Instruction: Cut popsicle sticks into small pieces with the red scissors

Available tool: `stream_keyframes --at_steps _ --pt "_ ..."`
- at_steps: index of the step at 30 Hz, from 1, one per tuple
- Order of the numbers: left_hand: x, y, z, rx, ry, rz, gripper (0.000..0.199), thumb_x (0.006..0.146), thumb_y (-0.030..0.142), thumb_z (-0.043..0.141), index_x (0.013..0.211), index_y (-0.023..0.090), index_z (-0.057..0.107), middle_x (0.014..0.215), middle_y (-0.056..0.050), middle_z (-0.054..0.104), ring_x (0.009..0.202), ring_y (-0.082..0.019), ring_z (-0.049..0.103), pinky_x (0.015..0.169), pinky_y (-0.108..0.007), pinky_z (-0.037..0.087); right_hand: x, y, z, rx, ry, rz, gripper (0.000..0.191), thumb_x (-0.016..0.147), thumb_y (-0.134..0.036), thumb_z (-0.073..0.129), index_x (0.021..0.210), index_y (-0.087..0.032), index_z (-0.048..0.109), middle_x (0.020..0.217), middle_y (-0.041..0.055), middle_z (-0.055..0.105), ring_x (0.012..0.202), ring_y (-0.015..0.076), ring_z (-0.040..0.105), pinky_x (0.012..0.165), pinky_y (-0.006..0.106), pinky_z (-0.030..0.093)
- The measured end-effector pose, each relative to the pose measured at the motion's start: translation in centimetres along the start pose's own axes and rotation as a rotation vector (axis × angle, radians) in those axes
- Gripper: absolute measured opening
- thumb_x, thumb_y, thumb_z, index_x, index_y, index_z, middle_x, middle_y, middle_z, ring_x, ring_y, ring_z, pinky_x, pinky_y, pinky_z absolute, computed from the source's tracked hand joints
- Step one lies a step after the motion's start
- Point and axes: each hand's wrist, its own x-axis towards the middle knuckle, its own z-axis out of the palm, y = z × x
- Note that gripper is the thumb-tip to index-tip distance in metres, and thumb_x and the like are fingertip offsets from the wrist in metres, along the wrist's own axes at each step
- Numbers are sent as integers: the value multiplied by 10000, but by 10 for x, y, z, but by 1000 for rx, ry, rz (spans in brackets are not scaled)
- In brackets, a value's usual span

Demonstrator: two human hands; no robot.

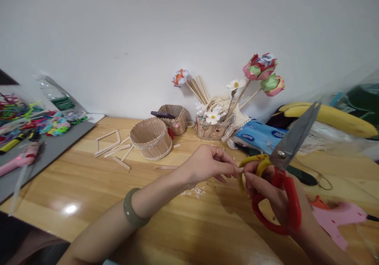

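My right hand (pixel 266 186) holds a pair of scissors (pixel 282 156) with red and yellow handles; the blades point up to the right, away from the fingertips. My left hand (pixel 214 164), closed in a pinch, meets the right fingertips at a small pale piece (pixel 241 170), which looks like a bit of pale wood or a petal. Which fingertips bear on it I cannot fully see. Below the left wrist, several small white petal-shaped pieces (pixel 195 193) lie scattered on the wooden table (pixel 166 225).
Behind are a round stick basket (pixel 149 139), a smaller one (pixel 174 123) and a decorated basket (pixel 211 130) with handmade flowers. Loose craft sticks (pixel 106 148) lie left. Right are a blue tissue pack (pixel 257 133), bananas (pixel 334 117) and a pink glue gun (pixel 340 217); another glue gun (pixel 23 160) lies far left.
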Motion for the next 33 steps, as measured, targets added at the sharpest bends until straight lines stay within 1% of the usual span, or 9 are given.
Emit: stream_keyframes --at_steps 4,6,11,16,20,22,26,30,33 --pt "0 1 1 2 1 -14 95 578 181 668 616 118 608 624 -2 611 584 -87 537 553 -221 438 2 -3 2 -22 -11 -3 255 646 -445 580 602 -197 537 458 -13 518 429 141 492 414 244 388" --pt "-1 1 1 -4 -21 -15 120 591 205 679 634 115 612 638 -2 609 576 -79 526 546 -214 434 2 -2 2 -25 -15 0 244 653 -434 576 605 -199 536 465 -13 521 437 141 494 420 244 388" --pt "-1 -4 -5 -61 -211 -23 191 653 292 689 725 123 633 715 -9 621 617 -76 522 524 -193 424 1 -1 1 -19 31 -20 194 658 -396 580 650 -203 570 475 -9 548 440 147 511 419 244 394" --pt "1 -10 -7 -212 -349 -118 215 640 275 703 751 107 628 688 -8 589 632 -81 533 521 -185 445 0 -5 2 9 33 -114 140 624 -345 596 638 -206 591 454 -10 564 397 146 520 374 236 393" --pt "5 -17 -6 -369 -450 -183 234 634 259 697 761 78 620 662 -22 578 598 -90 546 440 -158 422 0 1 1 24 -42 -178 139 680 -340 581 650 -204 589 489 3 601 407 140 525 362 230 394" --pt "7 -20 -5 -420 -494 -197 238 640 256 691 774 76 611 644 -29 583 579 -100 555 409 -154 412 0 3 0 23 -55 -204 144 686 -338 582 636 -203 567 479 2 594 405 138 522 363 229 394" --pt "6 -23 -4 -459 -518 -193 219 676 249 666 788 74 597 633 -38 581 586 -105 558 404 -143 416 0 2 1 -15 -22 -207 185 661 -346 575 559 -209 504 415 -10 543 366 125 486 351 225 370" --pt "4 -22 -3 -466 -522 -191 207 719 234 624 843 73 588 662 -41 568 623 -112 549 441 -171 469 -1 3 0 17 -73 -189 171 697 -361 565 635 -214 504 442 1 587 395 151 535 373 240 394" --pt "5 -22 -3 -472 -549 -200 218 728 250 611 864 84 573 663 -40 555 616 -116 534 437 -190 486 -1 5 0 -5 -42 -210 141 702 -340 579 665 -218 520 473 -3 611 443 166 575 432 258 437"
